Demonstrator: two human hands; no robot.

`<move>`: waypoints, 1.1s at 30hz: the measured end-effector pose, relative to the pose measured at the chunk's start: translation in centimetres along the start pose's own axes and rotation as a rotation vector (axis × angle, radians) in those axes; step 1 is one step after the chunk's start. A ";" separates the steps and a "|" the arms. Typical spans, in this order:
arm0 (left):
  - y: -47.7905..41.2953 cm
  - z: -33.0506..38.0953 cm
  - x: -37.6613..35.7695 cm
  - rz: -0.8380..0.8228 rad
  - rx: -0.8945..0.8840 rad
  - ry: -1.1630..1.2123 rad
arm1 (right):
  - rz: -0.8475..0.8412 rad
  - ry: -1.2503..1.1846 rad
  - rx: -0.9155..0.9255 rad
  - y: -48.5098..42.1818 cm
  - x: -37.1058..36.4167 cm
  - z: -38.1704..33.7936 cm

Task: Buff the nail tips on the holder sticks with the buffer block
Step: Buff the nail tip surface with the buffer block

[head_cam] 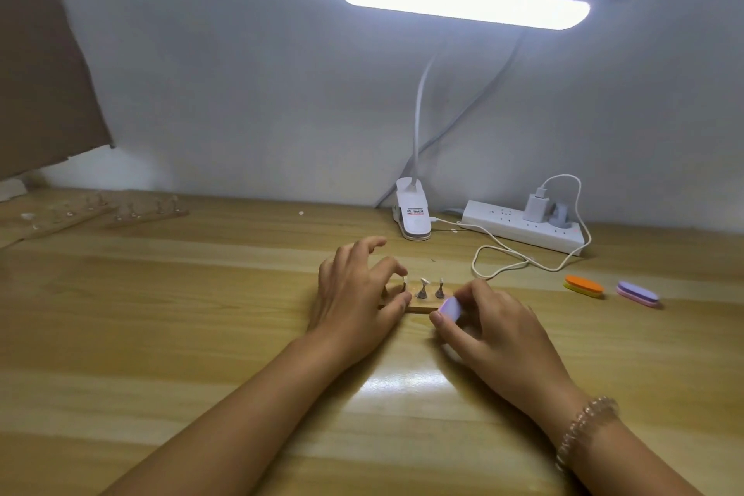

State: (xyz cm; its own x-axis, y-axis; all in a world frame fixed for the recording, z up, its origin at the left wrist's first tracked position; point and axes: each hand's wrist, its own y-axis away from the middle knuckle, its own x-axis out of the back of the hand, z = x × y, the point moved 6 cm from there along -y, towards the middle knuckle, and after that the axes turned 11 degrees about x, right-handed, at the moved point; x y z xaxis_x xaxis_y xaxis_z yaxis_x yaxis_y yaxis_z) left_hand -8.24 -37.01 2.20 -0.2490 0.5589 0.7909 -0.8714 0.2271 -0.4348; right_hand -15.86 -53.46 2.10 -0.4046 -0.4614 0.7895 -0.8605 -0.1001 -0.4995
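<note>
A small wooden holder base point(420, 308) lies on the table's middle with three short holder sticks, each topped by a pale nail tip. My left hand point(354, 294) covers the base's left end and pinches the leftmost holder stick point(404, 286) between thumb and forefinger near its nail tip. The middle stick point(422, 288) and right stick point(440, 288) stand free. My right hand point(491, 328) grips a lilac buffer block point(450, 309) just right of the base, close to the right stick but apart from it.
Two spare buffer blocks lie at the right: an orange-yellow one point(583, 286) and a purple-pink one point(638, 294). A clip lamp base point(412, 213), a power strip point(523, 227) and a looping white cable point(523, 258) sit behind. More wooden holders point(145, 209) rest far left.
</note>
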 end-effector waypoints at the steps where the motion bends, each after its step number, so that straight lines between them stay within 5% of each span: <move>1: 0.1 0.1 0.0 0.012 -0.016 -0.023 | -0.010 0.021 0.017 0.0 -0.1 -0.2; 13: 1.7 2.5 1.4 0.063 -0.239 0.012 | -0.034 0.124 -0.006 0.0 -0.2 -0.4; 26: 1.7 1.1 -0.5 -0.226 -0.165 0.271 | -0.035 0.110 -0.030 -0.4 -0.2 0.5; 33: 0.7 -0.3 -0.6 -0.277 0.027 0.540 | 0.132 0.088 0.201 0.0 1.0 -2.0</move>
State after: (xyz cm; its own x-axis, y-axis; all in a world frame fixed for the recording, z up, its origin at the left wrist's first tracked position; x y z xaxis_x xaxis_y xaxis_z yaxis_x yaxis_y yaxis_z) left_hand -8.57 -36.91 1.30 0.2315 0.8093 0.5399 -0.8856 0.4051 -0.2275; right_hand -16.87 -52.16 3.66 -0.5420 -0.4047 0.7365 -0.7235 -0.2212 -0.6539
